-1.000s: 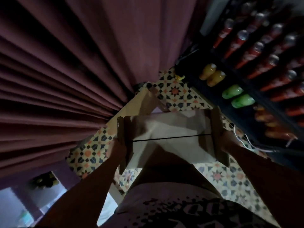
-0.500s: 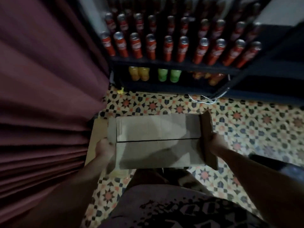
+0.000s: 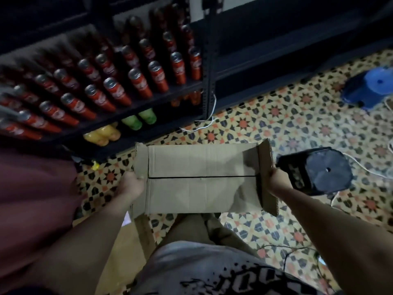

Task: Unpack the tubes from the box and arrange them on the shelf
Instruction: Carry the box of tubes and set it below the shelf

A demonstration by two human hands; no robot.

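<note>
Red tubes (image 3: 119, 90) stand in rows on the dark shelf (image 3: 148, 103) at my upper left. My left hand (image 3: 131, 185) grips the left end flap of the cardboard box (image 3: 202, 179), held above the patterned floor (image 3: 287, 128). My right hand (image 3: 277, 182) grips its right flap. A black fan (image 3: 319, 171) sits just beyond.

Head view, steeply down, close over box (image 3: 202, 177)

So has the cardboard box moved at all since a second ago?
Yes. The cardboard box, gripped by the left hand and right hand, has swung rightward, away from the curtain, along the shelf of red tubes.
</note>
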